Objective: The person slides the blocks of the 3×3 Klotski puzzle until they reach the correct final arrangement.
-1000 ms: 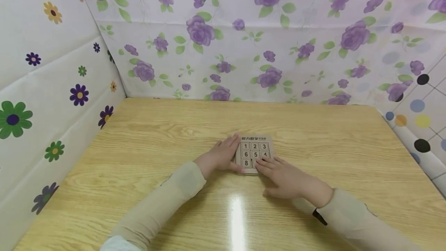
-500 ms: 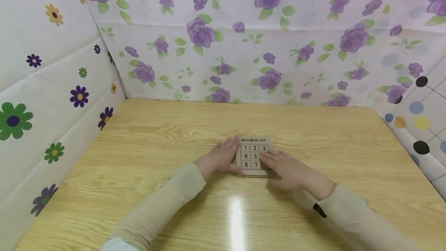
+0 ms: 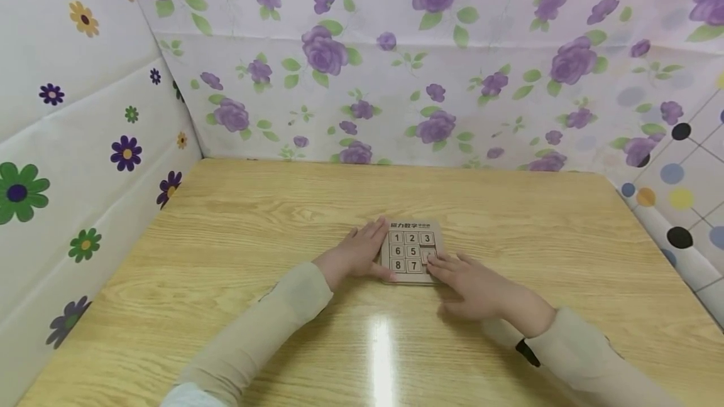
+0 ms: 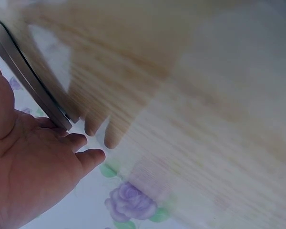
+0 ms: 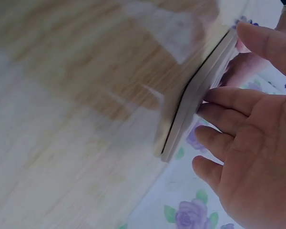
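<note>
A number sliding puzzle (image 3: pixel 405 277) lies flat on the table in the head view. Its tiles show 1, 2, 3, then 6, 5, then 8, 7. In the right column, the tile (image 3: pixel 427 255) under 3 sits between two rows, with dark strips above and below; its number is mostly covered. My left hand (image 3: pixel 357 252) rests along the puzzle's left edge, fingers extended and thumb on the lower left corner. My right hand (image 3: pixel 477 287) touches that right-column tile with outstretched fingertips, its thumb apart from the board. Both wrist views show the puzzle's side edge (image 4: pixel 31 76) close to the fingers.
The wood-grain table (image 3: pixel 283 206) is glossy, with a bright reflection in front of the puzzle. A purple-flowered cloth (image 3: pixel 384 68) hangs behind it. A daisy-patterned cloth (image 3: pixel 85 162) stands at the left, and a dotted one (image 3: pixel 684 200) at the right.
My right fingertips have moved from the bottom middle tile to the right column, then slightly down and right. The 7 is uncovered, and the right-column tile has slid down a little. My left hand stays put.
</note>
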Demonstrator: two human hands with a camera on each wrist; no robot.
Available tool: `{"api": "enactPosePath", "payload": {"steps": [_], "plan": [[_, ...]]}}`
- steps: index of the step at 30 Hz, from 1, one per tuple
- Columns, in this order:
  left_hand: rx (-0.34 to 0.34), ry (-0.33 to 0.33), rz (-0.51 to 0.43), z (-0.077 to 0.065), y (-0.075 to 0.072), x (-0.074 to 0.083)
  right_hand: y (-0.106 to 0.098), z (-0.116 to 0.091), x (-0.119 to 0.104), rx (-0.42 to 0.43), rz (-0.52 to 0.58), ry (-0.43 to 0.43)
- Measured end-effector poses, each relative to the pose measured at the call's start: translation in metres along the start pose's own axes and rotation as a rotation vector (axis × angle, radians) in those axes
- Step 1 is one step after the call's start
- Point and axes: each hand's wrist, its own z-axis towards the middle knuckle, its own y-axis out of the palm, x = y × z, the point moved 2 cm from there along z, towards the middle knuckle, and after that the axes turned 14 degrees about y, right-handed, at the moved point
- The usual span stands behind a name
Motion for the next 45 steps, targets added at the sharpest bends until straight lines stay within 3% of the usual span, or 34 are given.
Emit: {"api": "enactPosePath", "payload": {"steps": [12, 20, 26, 38, 45], "plan": [[0.002, 0.004, 0.007, 0.000, 0.001, -0.002, -0.011, -0.007, -0.010, -0.056, 0.028, -0.038], [-0.008, 0.003, 0.019, 0.000, 0.001, -0.002, -0.010, 0.017, -0.015, 0.024, -0.024, -0.045], [-0.008, 0.006, 0.011, -0.001, 0.000, 0.001, -0.003, 0.032, -0.014, -0.033, -0.048, -0.034], [0.009, 0.004, 0.026, -0.001, -0.004, 0.000, -0.010, 0.025, 0.006, -0.043, -0.046, 0.010], [-0.002, 0.007, 0.017, 0.000, -0.001, 0.001, -0.009, 0.031, -0.010, -0.032, -0.056, -0.039]]}}
